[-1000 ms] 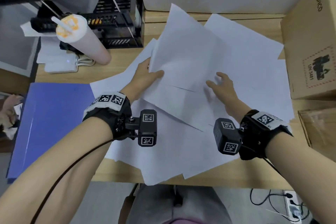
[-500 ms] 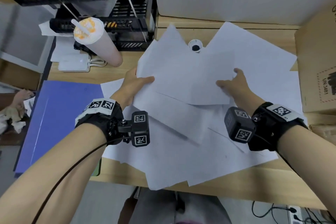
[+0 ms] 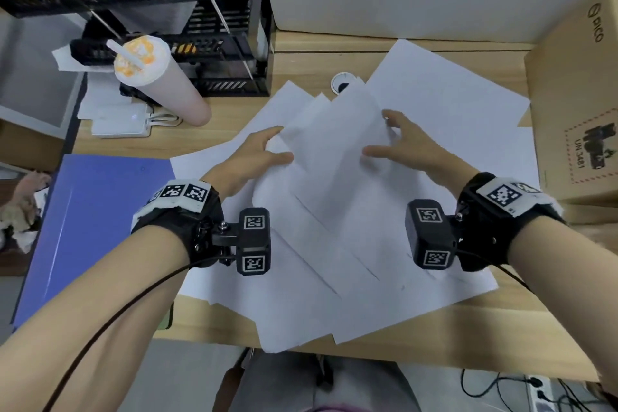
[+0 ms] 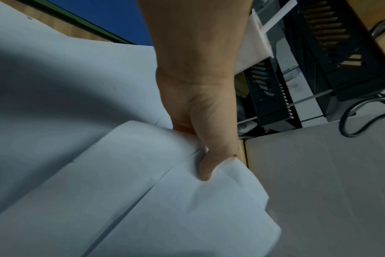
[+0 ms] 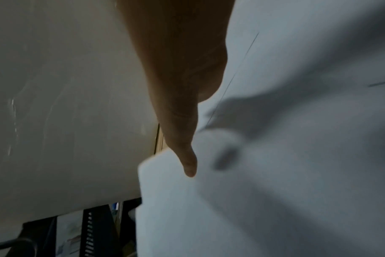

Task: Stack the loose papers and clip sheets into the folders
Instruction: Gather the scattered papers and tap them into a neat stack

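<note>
Several loose white papers (image 3: 334, 298) lie overlapping on the wooden desk. A fanned bundle of sheets (image 3: 334, 150) is held between both hands above them. My left hand (image 3: 264, 154) grips its left edge, thumb on top, as the left wrist view shows the left hand (image 4: 200, 147) pinching the sheets (image 4: 165, 200). My right hand (image 3: 398, 144) holds the right edge, thumb over the top sheet and fingers at the far edge; in the right wrist view its thumb (image 5: 182, 139) lies on the sheets (image 5: 275, 191). A blue folder (image 3: 90, 227) lies shut at the left.
A tall drink cup with a straw (image 3: 157, 77) and a black tray rack (image 3: 200, 43) stand at the back left. A cardboard box (image 3: 575, 110) borders the right. A white charger (image 3: 120, 125) lies near the cup. Papers overhang the desk's front edge (image 3: 434, 354).
My hands have drawn closer together with the sheets between them. The right hand has shifted from lying flat on the paper to the bundle's right edge.
</note>
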`<state>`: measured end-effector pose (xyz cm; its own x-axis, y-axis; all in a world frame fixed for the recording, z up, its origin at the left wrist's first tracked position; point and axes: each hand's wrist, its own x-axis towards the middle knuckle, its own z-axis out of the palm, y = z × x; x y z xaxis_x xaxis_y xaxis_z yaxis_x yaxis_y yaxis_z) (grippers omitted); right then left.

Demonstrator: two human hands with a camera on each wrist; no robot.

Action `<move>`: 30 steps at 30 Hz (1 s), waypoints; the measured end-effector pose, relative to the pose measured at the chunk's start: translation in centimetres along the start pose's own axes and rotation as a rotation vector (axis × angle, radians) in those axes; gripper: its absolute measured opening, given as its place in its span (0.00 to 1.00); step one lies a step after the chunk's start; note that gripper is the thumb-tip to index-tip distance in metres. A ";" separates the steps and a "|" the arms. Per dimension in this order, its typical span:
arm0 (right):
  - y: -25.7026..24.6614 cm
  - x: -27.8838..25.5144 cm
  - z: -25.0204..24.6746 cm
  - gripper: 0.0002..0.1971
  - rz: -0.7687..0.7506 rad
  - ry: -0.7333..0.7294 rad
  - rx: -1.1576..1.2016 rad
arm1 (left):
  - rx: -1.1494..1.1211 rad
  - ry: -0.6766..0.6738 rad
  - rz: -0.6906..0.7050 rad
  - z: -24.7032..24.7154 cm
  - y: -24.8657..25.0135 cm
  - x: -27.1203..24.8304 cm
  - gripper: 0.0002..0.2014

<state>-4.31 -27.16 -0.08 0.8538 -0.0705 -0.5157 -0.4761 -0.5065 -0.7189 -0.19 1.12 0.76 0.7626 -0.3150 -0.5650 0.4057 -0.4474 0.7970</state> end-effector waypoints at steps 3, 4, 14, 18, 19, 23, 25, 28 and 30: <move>-0.6 -0.1 0.8 0.28 0.042 -0.131 0.149 | -0.029 -0.019 0.025 -0.1 0.9 -0.2 0.20; -0.3 -0.2 0.9 0.23 0.049 -0.148 0.153 | -0.029 0.007 0.027 -0.2 0.9 0.0 0.19; 7.1 -1.4 -0.4 0.11 0.297 0.329 0.407 | 0.512 0.278 -0.241 1.5 -2.6 4.4 0.44; 8.4 -1.8 -0.2 0.13 0.364 0.291 0.428 | 0.725 0.253 -0.227 3.5 -3.2 4.8 0.48; 8.5 -1.9 0.1 0.13 0.369 0.275 0.433 | 0.761 0.248 -0.206 3.8 -3.3 5.0 0.47; 8.3 -1.9 1.4 0.19 0.360 0.212 0.450 | 0.752 0.142 -0.085 3.9 -3.1 6.0 0.37; 7.9 -1.8 2.0 0.21 0.352 0.167 0.439 | 0.711 0.082 0.005 3.9 -3.0 6.4 0.24; 7.0 -1.7 2.7 0.18 0.338 0.158 0.431 | 0.579 -0.023 0.017 4.5 -1.8 7.1 0.12; 6.6 -1.4 2.8 0.14 0.316 0.245 0.432 | 0.419 -0.014 0.039 4.7 -0.9 7.9 0.12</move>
<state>-9.23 -28.03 -5.37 0.6560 -0.3835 -0.6500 -0.7140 -0.0362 -0.6992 3.06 -4.90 -5.45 0.7651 -0.3486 -0.5413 0.1342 -0.7359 0.6637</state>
